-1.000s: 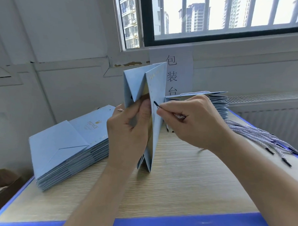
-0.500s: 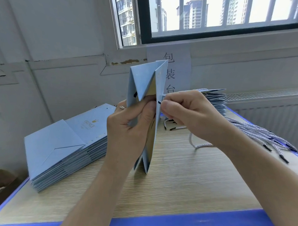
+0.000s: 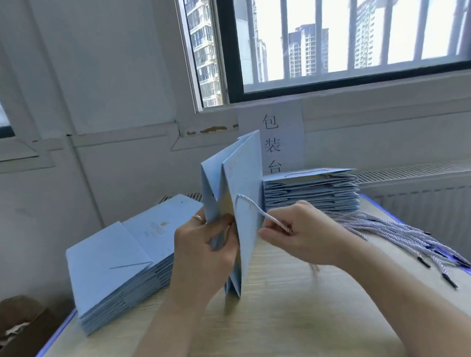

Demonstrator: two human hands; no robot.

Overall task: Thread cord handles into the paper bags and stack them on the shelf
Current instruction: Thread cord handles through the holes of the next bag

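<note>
A folded light-blue paper bag (image 3: 244, 189) stands upright on the wooden table (image 3: 290, 323), its bottom edge resting on the tabletop. My left hand (image 3: 201, 255) grips the bag's folded side panels near its middle. A white twisted cord (image 3: 257, 210) arcs out of the bag's front panel. My right hand (image 3: 299, 233) pinches that cord just right of the bag. Where the cord's far end goes inside the bag is hidden.
A stack of flat blue bags (image 3: 122, 265) lies at the left of the table. Another stack of bags (image 3: 312, 192) sits behind my right hand. A bundle of loose cords with black tips (image 3: 404, 237) lies at the right. A cardboard box (image 3: 12, 327) is below left.
The cord's black tip was at the bag's hole; now a length of cord runs through the panel and my right hand has drawn away to the right and down.
</note>
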